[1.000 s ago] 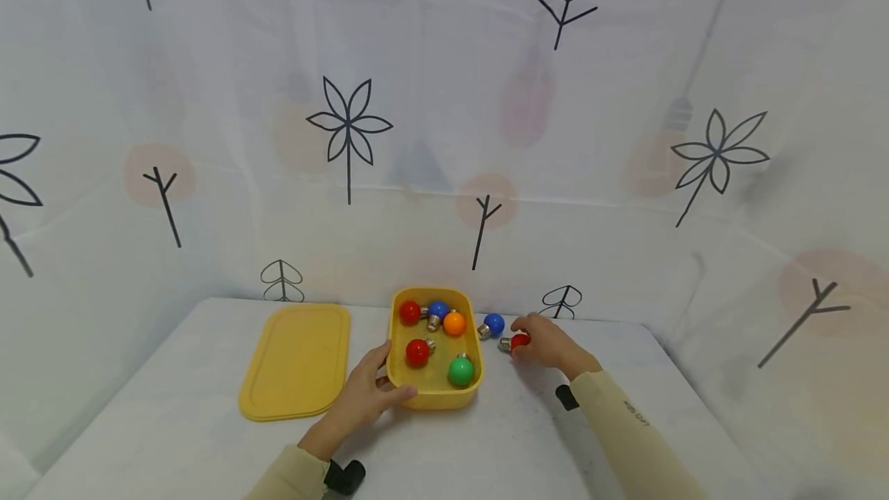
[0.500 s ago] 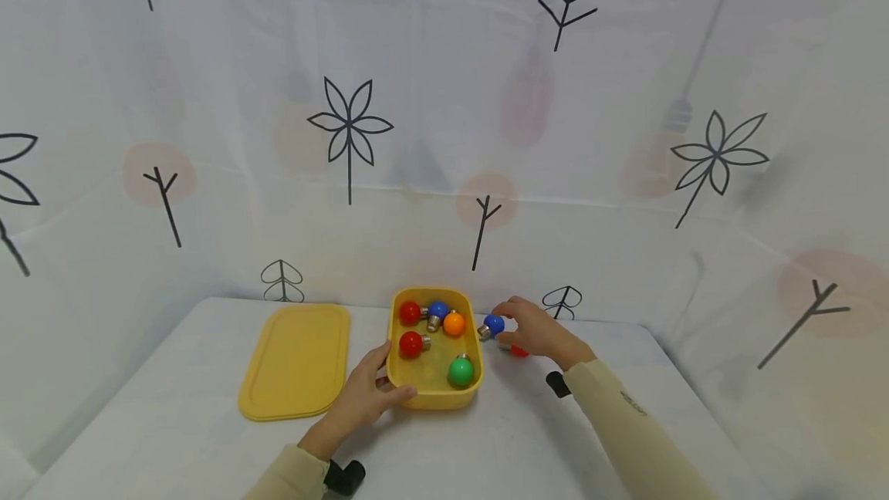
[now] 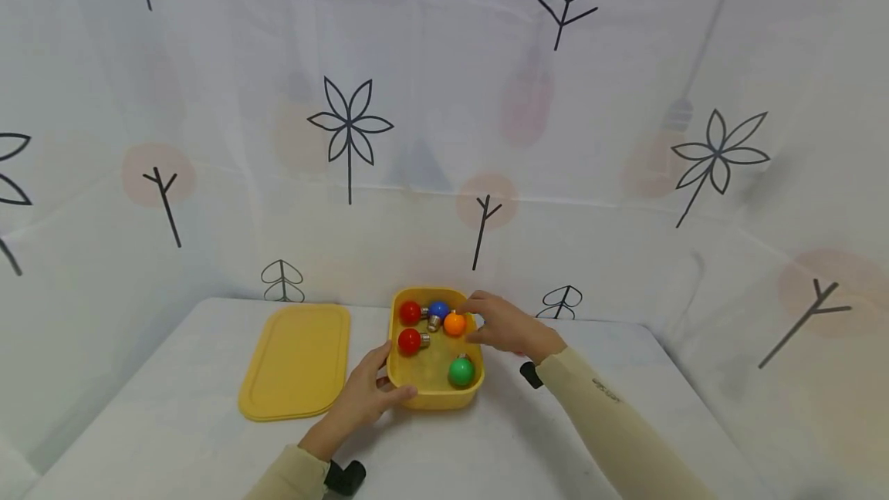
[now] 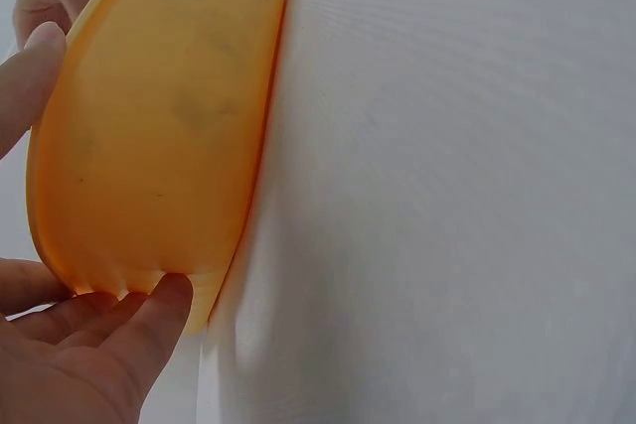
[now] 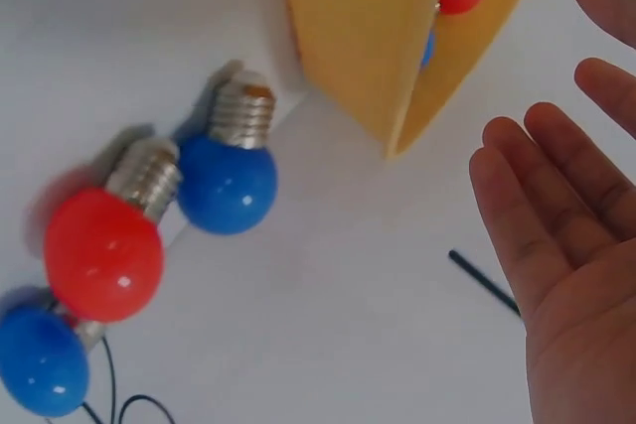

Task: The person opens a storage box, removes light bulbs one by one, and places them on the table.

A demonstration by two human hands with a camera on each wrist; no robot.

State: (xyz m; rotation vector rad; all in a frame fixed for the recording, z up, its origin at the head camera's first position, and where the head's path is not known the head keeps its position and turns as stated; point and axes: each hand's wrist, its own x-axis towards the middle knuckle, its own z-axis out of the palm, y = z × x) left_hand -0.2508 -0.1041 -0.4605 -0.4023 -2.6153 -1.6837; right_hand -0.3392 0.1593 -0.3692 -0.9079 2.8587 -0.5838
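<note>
A yellow plastic box (image 3: 441,401) holds several small colored light bulbs: two red, one blue, an orange bulb (image 3: 454,324) and a green bulb (image 3: 461,371). My left hand (image 3: 363,392) grips the box's near left corner, thumb at the front rim and fingers along the left wall. Over the right rim reaches my right hand (image 3: 510,326), thumb and fingers spread apart beside the orange bulb. Nothing shows between them in the right wrist view. On the table below lie a red bulb (image 5: 104,255) and two blue ones, mostly hidden by this hand in the head view.
A flat yellow lid (image 3: 297,361) lies on the white table left of the box. A white cloth (image 3: 417,238) printed with plants hangs behind the table's far edge.
My right hand has moved left from the loose red bulb, past a blue one, to the box's right rim. Inside the box, the nearer red bulb has rolled slightly left. My left hand stays put.
</note>
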